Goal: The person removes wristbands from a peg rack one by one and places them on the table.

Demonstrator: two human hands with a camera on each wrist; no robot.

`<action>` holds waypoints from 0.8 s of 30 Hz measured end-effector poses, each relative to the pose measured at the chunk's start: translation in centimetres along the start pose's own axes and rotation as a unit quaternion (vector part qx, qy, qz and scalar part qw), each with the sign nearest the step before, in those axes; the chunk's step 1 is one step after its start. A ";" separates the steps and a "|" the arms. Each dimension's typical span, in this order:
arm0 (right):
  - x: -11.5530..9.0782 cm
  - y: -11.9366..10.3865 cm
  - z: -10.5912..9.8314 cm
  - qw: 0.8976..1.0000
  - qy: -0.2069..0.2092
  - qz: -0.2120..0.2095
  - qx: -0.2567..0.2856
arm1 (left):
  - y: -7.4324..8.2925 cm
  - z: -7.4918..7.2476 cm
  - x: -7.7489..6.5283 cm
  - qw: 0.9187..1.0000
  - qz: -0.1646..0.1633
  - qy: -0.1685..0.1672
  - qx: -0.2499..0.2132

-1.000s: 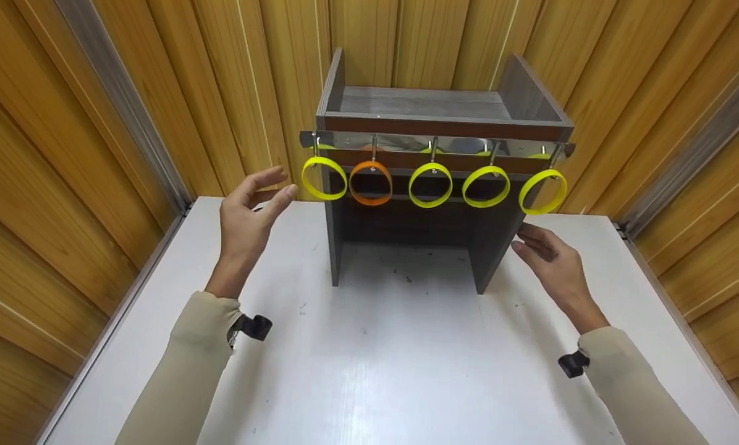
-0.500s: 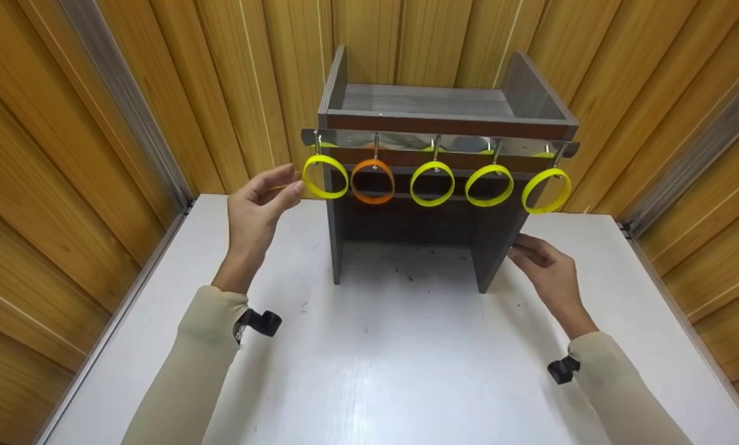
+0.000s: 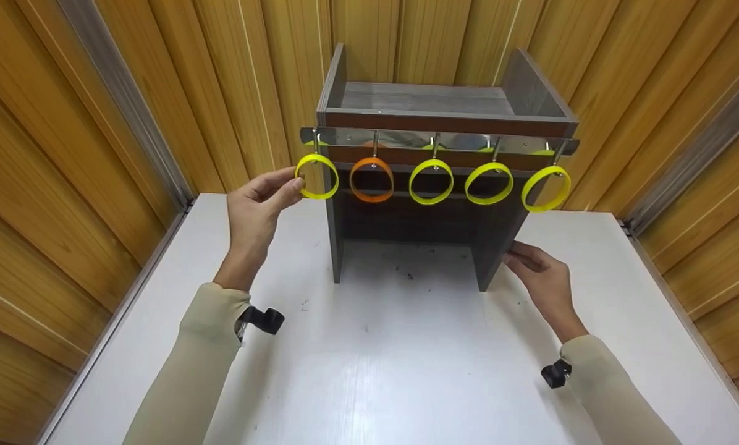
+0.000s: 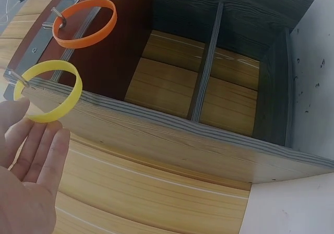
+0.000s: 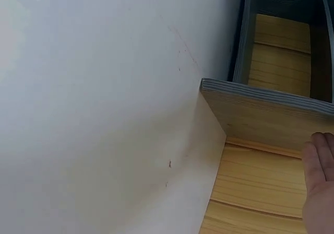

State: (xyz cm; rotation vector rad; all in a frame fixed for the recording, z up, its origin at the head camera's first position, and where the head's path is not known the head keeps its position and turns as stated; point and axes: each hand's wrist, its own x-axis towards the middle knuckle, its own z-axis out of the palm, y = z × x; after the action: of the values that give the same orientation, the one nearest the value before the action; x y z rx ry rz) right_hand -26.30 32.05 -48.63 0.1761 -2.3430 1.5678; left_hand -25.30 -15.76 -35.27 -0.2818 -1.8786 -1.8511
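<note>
My left hand (image 3: 252, 213) pinches the left rim of the leftmost yellow wristband (image 3: 337, 179) between thumb and fingers. That band still hangs from its hook, and in the left wrist view the yellow band (image 4: 78, 85) sits at my fingertips. An orange wristband (image 3: 371, 199) hangs beside it, with several more yellow ones along the metal hook rail (image 3: 345, 136). Lower down at the right, my right hand (image 3: 542, 278) has its fingertips at the outer face of the shelf's right side panel (image 3: 496, 247), holding nothing. The right wrist view shows its fingers extended beside the panel.
The grey wooden shelf unit (image 3: 425, 102) stands on a white table (image 3: 369, 371), near the back wall. Wood-look panelled walls (image 3: 252, 93) enclose the table on the left, right and back.
My left hand has moved right to the leftmost yellow band and taken hold of it; the band has shifted slightly left. My right hand has moved down and left to the side panel.
</note>
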 end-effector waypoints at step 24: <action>-0.1 0.2 1.8 0.997 0.063 -0.017 -0.031 | 0.5 -0.1 0.1 1.000 -0.010 0.015 -0.019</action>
State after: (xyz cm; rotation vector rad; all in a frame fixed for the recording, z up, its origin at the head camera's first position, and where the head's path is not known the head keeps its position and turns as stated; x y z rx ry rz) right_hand -26.61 30.47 -49.43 0.0992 -2.2754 1.4455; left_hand -25.12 -15.82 -34.79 -0.2485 -1.8348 -1.8948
